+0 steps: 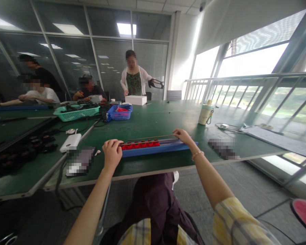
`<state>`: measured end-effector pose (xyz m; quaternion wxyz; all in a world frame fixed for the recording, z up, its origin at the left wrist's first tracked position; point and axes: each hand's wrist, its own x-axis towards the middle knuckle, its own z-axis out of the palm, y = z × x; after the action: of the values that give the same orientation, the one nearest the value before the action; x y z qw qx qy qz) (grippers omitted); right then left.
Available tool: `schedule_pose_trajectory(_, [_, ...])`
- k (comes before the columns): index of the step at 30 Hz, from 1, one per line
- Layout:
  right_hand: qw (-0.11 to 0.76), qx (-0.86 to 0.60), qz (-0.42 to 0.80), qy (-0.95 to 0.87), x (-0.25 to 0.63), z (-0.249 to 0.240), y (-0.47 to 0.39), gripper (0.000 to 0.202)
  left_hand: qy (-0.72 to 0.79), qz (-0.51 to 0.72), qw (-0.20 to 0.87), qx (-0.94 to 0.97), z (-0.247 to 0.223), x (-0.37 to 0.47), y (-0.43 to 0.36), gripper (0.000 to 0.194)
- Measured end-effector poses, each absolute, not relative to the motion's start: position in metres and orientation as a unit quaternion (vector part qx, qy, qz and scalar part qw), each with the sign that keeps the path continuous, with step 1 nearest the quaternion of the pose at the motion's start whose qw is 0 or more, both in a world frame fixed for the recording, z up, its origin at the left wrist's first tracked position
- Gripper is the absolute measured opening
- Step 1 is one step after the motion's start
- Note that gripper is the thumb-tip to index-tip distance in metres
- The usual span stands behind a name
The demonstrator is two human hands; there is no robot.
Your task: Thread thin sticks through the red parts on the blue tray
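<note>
A long blue tray (153, 150) lies along the front of the green table, with a row of several red pieces (142, 144) in its left and middle part. At the tray's left end is my left hand (112, 152), its fingers curled over the end piece; what they grip is hidden. My right hand (183, 135) is above the tray's right part, fingertips pinched on one end of a thin brown rod (150, 137). The rod stretches leftward just behind the red pieces. Other thin rods (168, 140) lie in the tray's right part.
Left of the tray are a blurred-out phone (81, 161), a white power bank (70, 142) and an earbud (98, 152). A bottle (206, 114) and another dark device (223, 148) are to the right. Behind stand a green basket (76, 114), a blue basket (121, 114) and a person (134, 80).
</note>
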<state>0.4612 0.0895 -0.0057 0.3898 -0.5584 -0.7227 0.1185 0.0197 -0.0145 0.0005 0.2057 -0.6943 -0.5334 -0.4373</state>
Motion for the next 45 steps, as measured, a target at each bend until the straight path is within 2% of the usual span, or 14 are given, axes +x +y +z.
schedule_pose_trajectory(4, [0.336, -0.564, 0.087, -0.749, 0.460, -0.007, 0.093, 0.025, -0.536, -0.433, 0.203, -0.695, 0.001, 0.020, -0.016, 0.032])
schedule_pose_trajectory(8, [0.262, -0.597, 0.050, -0.757, 0.459, -0.009, 0.096, 0.035, -0.534, -0.435, 0.204, -0.695, 0.002, 0.021, -0.016, 0.031])
schedule_pose_trajectory(14, [0.149, -0.668, 0.045, -0.728, 0.454, -0.007, 0.096, 0.040, -0.534, -0.435, 0.206, -0.695, 0.002, 0.021, -0.016, 0.031])
schedule_pose_trajectory(22, [0.113, -0.682, 0.049, -0.721, 0.453, -0.003, 0.094, 0.039, -0.535, -0.433, 0.210, -0.694, 0.000, 0.020, -0.015, 0.031])
schedule_pose_trajectory(31, [0.167, -0.661, 0.061, -0.729, 0.457, -0.006, 0.093, 0.041, -0.531, -0.437, 0.212, -0.695, 0.002, 0.021, -0.016, 0.030])
schedule_pose_trajectory(37, [0.284, -0.594, 0.114, -0.744, 0.459, -0.011, 0.096, 0.043, -0.523, -0.441, 0.213, -0.697, 0.002, 0.021, -0.016, 0.029])
schedule_pose_trajectory(43, [0.398, -0.520, 0.192, -0.731, 0.459, -0.003, 0.088, 0.032, -0.515, -0.436, 0.219, -0.704, 0.003, 0.024, -0.018, 0.026])
schedule_pose_trajectory(45, [0.436, -0.503, 0.224, -0.712, 0.460, 0.002, 0.082, 0.035, -0.513, -0.440, 0.221, -0.703, 0.004, 0.024, -0.019, 0.025])
